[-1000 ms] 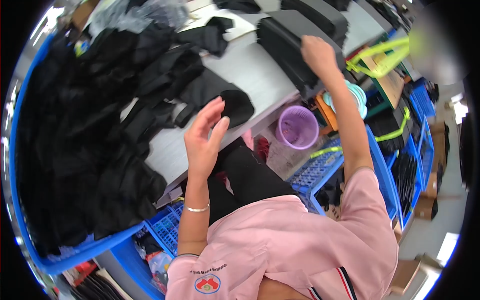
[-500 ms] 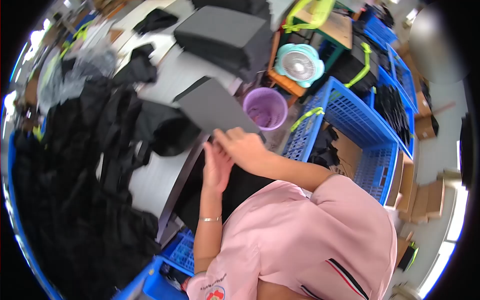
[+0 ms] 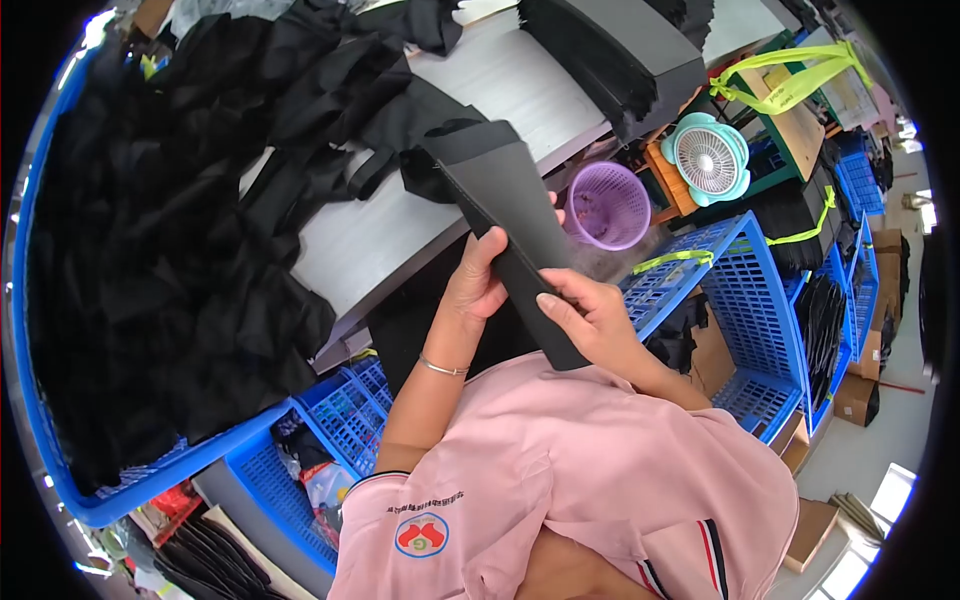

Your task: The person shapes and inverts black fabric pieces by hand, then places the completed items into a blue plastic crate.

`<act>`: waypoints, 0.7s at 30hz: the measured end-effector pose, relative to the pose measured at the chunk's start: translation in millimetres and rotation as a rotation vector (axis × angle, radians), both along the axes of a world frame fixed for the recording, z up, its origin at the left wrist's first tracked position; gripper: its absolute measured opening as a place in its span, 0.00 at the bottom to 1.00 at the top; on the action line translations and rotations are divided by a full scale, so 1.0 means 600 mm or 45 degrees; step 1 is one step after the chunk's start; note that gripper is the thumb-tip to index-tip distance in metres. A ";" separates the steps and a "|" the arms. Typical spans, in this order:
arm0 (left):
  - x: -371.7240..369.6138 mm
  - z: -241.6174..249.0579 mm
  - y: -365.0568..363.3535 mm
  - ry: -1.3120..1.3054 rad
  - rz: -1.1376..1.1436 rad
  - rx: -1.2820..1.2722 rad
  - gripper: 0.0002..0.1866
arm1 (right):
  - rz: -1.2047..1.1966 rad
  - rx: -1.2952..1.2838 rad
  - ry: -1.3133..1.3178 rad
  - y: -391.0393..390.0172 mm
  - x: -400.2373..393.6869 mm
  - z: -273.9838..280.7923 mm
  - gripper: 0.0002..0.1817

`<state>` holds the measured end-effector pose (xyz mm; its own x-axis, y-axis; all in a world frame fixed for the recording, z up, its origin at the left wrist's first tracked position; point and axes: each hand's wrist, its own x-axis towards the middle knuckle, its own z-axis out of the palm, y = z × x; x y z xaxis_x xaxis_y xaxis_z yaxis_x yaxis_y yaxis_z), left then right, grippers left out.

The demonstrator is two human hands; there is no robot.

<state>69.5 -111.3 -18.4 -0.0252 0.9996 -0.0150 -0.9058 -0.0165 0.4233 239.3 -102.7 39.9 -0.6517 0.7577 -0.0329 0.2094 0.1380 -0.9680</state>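
Note:
A long, dark grey and black fabric panel [image 3: 505, 185], folded along its length, is held up in front of my body. My left hand [image 3: 482, 275] grips its left edge, thumb on top, with fingertips showing past the far side. Lower down, my right hand [image 3: 592, 312] pinches the right edge of the panel's near end between thumb and fingers. The panel's far end overlaps loose black fabric pieces [image 3: 400, 110] on the grey table [image 3: 365, 245].
Black fabric fills a large blue bin [image 3: 180, 470] at left. A stack of dark panels [image 3: 610, 60] lies on the table's far part. To the right stand a purple basket [image 3: 608, 205], a teal fan [image 3: 706, 160] and a blue crate [image 3: 755, 290] holding dark pieces and cardboard.
The view has swung, shifting the table and bins. The panel, earlier flat side up with both hands together at its near end, is now tilted edge-up, with my hands apart on opposite edges.

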 end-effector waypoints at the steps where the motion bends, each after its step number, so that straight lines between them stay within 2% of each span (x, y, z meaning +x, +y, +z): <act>1: -0.005 -0.002 -0.004 0.043 0.063 -0.056 0.37 | -0.050 0.029 -0.010 -0.001 0.000 -0.006 0.11; 2: -0.009 -0.003 -0.008 0.085 0.126 -0.113 0.33 | -0.098 0.060 -0.020 -0.002 0.002 -0.014 0.10; 3: -0.011 -0.002 -0.012 0.033 0.159 -0.116 0.35 | -0.124 0.049 -0.130 0.000 0.005 -0.023 0.09; 6: -0.013 0.021 -0.024 0.155 0.234 -0.274 0.31 | -0.228 0.721 -0.155 0.010 -0.004 -0.043 0.14; 7: -0.015 0.022 -0.025 0.172 0.239 -0.301 0.28 | -0.280 0.687 -0.151 0.009 -0.010 -0.045 0.22; 9: -0.019 0.023 -0.026 0.204 0.254 -0.351 0.23 | -0.251 0.246 -0.042 0.010 -0.022 -0.041 0.25; 11: -0.008 0.037 -0.023 0.360 0.309 -0.291 0.22 | -0.142 -0.189 0.028 0.012 -0.018 -0.064 0.27; 12: -0.002 0.042 -0.024 0.438 0.334 -0.264 0.22 | -0.140 -0.186 0.060 0.016 -0.010 -0.077 0.26; 14: 0.005 0.011 -0.032 0.862 0.474 -0.261 0.24 | -0.136 -0.182 0.124 0.024 -0.006 -0.082 0.25; 16: 0.002 -0.003 -0.038 1.287 0.876 -0.347 0.24 | -0.246 -0.016 0.108 0.037 0.003 -0.086 0.23; 18: -0.009 -0.007 -0.044 1.738 1.163 -0.566 0.23 | -0.219 -0.039 0.152 0.054 0.012 -0.088 0.23; 19: -0.014 -0.003 -0.037 1.818 1.317 -0.585 0.17 | -0.158 -0.048 0.091 0.062 0.012 -0.088 0.23; 21: -0.036 -0.014 -0.015 2.011 1.369 -0.576 0.15 | -0.046 -0.069 -0.030 0.074 0.010 -0.088 0.23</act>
<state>48.0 -120.5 -26.6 -0.7624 0.4934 0.4187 0.5336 0.1134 0.8381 245.2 -58.1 -13.2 -0.6223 0.7776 -0.0895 0.2359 0.0773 -0.9687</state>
